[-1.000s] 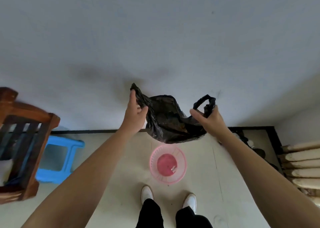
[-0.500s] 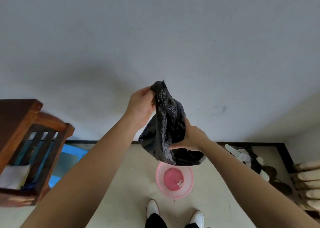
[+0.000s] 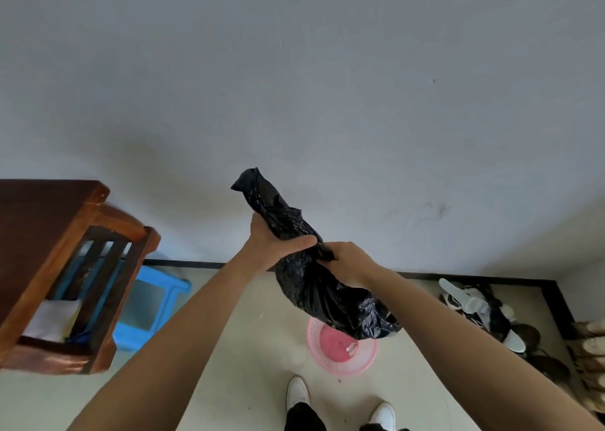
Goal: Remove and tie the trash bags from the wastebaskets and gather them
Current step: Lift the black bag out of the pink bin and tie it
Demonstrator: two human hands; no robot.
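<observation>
A black trash bag hangs in the air in front of me, above a pink wastebasket that stands on the floor. My left hand grips the bunched neck of the bag, whose top sticks up past the fingers. My right hand clutches the bag just below and to the right of the left hand. The filled lower part of the bag sags down to the right and covers part of the wastebasket's rim. A few small scraps lie in the basket's bottom.
A brown wooden chair stands at the left with a blue plastic stool behind it. Several shoes lie along the wall at the right. My white shoes are just in front of the wastebasket.
The two hands have come together from holding the bag's handles apart. The bag's mouth is now gathered into one bunched neck, and the bag hangs lower to the right.
</observation>
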